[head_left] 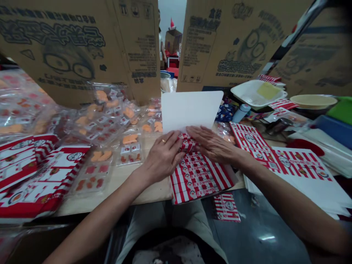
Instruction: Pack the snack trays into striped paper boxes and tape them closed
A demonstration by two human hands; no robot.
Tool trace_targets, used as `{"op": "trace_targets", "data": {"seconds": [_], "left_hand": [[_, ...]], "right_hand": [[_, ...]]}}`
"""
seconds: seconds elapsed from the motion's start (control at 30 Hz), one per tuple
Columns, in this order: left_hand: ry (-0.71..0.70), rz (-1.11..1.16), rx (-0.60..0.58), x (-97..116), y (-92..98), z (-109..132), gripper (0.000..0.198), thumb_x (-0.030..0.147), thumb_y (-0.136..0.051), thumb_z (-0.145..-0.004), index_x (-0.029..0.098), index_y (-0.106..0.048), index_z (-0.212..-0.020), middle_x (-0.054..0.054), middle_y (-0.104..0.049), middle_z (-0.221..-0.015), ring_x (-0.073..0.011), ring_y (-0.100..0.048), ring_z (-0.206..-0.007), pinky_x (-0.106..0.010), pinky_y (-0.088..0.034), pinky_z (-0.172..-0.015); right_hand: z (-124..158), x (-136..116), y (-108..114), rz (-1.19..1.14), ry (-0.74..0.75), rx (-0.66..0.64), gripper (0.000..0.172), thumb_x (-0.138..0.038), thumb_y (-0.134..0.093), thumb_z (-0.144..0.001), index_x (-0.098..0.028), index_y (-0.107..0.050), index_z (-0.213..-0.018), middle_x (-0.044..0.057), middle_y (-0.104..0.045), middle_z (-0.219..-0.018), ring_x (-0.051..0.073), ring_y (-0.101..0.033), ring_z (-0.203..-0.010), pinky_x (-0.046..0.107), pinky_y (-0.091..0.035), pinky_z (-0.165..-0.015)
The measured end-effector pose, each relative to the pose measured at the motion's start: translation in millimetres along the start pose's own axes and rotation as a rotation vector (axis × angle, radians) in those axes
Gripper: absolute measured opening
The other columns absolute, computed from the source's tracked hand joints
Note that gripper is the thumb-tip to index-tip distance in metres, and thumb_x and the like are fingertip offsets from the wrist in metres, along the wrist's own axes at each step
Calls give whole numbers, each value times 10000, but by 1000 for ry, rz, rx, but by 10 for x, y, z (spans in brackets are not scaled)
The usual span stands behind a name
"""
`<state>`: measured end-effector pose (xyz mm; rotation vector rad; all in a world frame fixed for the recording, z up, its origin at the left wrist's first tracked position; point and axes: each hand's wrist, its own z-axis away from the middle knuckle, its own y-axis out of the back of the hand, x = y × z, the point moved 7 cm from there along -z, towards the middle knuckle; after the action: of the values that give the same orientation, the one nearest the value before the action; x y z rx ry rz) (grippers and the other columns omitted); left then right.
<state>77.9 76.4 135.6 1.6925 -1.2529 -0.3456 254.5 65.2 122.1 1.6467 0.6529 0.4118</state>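
Note:
A red-and-white striped cardboard packet sheet (196,176) lies on a stack of similar striped sheets at the table's front edge. Its plain white flap (191,110) stands up behind my fingers. My left hand (165,156), with a ring on one finger, lies over the left side of the fold, its fingers stretched out and thumb apart. From the right, my right hand (211,143) rests flat across the fold, fingertips almost meeting those of my left. Between them shows a narrow striped strip (187,143). The undersides of both hands are hidden.
Clear packs of orange and red pieces (96,117) crowd the left, behind striped packets (46,176). More striped sheets (299,165) lie on the right, near a white basket (253,92). Large cardboard boxes (110,44) wall the back. One striped packet (227,207) sits below the table edge.

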Motion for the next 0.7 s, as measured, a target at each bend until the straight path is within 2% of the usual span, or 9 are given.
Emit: {"op": "trace_targets", "data": {"seconds": [0.03, 0.1, 0.27, 0.33, 0.43, 0.5, 0.6, 0.67, 0.7], "left_hand": [[-19, -53, -70, 29, -38, 15, 489, 387, -385, -1038, 136, -538, -1430, -191, -494, -1535, -342, -435, -1450, -537, -346, -1186], [-41, -122, -139, 38, -91, 56, 536, 407, -362, -1048, 108, -471, -1479, -213, -441, -1567, -350, -401, -1475, -542, -353, -1184], [-65, -179, -215, -70, -189, 157, 569, 422, -320, -1059, 48, -478, -1457, -244, -425, -1566, -349, -394, -1480, -521, -361, -1185], [-69, -161, -288, -109, -245, 198, 551, 408, -291, -1063, 60, -524, -1421, -235, -479, -1530, -334, -455, -1441, -520, -373, -1172], [-87, -125, -388, -102, -316, 217, 520, 400, -263, -1064, 123, -604, -1344, -182, -624, -1400, -294, -571, -1329, -518, -367, -1165], [-82, -125, -411, -86, -333, 172, 523, 421, -254, -1066, 146, -638, -1291, -159, -678, -1318, -281, -618, -1254, -512, -371, -1151], [-64, -124, -424, -112, -335, 73, 541, 450, -253, -1068, 152, -688, -1185, -148, -710, -1244, -280, -658, -1170, -516, -375, -1137], [-60, -43, -415, -172, -320, 59, 514, 456, -284, -1067, 176, -707, -1147, -121, -725, -1222, -275, -661, -1160, -517, -377, -1140], [-47, 36, -370, -213, -289, 78, 495, 453, -293, -1067, 193, -702, -1173, -104, -722, -1240, -269, -650, -1185, -510, -384, -1141]], "right_hand": [[59, 27, 48, 47, -50, 22, 569, -320, -327, -1055, -193, -244, -1604, 133, -286, -1660, 259, -261, -1541, 547, -239, -1255], [190, 57, 88, 128, -135, 47, 546, -293, -322, -1053, -145, -298, -1578, 175, -300, -1647, 285, -247, -1544, 556, -243, -1252], [357, 25, -139, 147, -156, 51, 608, -268, -355, -1036, -72, -207, -1593, 226, -200, -1665, 313, -140, -1564, 545, -268, -1249], [352, 17, -280, 135, -149, 19, 603, -277, -365, -1031, -61, -242, -1581, 237, -238, -1651, 330, -180, -1554, 564, -269, -1246], [309, -6, -460, 113, -150, -69, 570, -278, -362, -1023, 14, -366, -1513, 298, -376, -1567, 366, -337, -1497, 592, -315, -1218], [264, -26, -510, 99, -163, -106, 568, -274, -369, -1013, 47, -409, -1480, 325, -417, -1528, 387, -400, -1458, 623, -334, -1197], [215, 13, -448, 56, -226, -106, 585, -285, -394, -1000, 41, -413, -1486, 322, -395, -1544, 400, -393, -1459, 659, -292, -1204], [242, 89, -370, -70, -252, -122, 581, -317, -409, -1002, -8, -441, -1493, 276, -393, -1566, 386, -370, -1476, 649, -263, -1224], [286, 140, -329, -182, -262, -123, 570, -343, -403, -1013, -62, -450, -1506, 228, -403, -1578, 364, -366, -1484, 631, -260, -1234]]}}
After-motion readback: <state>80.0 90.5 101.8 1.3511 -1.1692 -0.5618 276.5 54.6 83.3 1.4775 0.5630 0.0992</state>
